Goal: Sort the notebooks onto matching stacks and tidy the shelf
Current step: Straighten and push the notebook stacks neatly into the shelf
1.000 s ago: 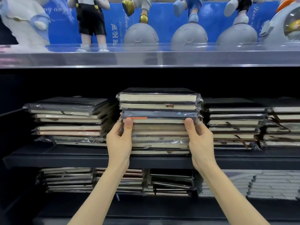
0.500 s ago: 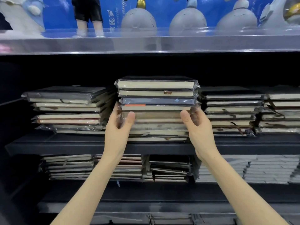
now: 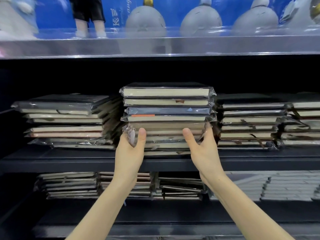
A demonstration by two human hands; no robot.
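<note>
Left hand and right hand have slid down the middle stack of notebooks. The thumbs now sit below the orange-marked notebook rather than level with it, and closer together. Each hand clasps a side, thumb on the page edges, fingers round the corner (mostly hidden by wrap). The stack rests on the shelf — likely being squared lower down.

Black-covered notebooks (one orange-edged), dark shelf
</note>
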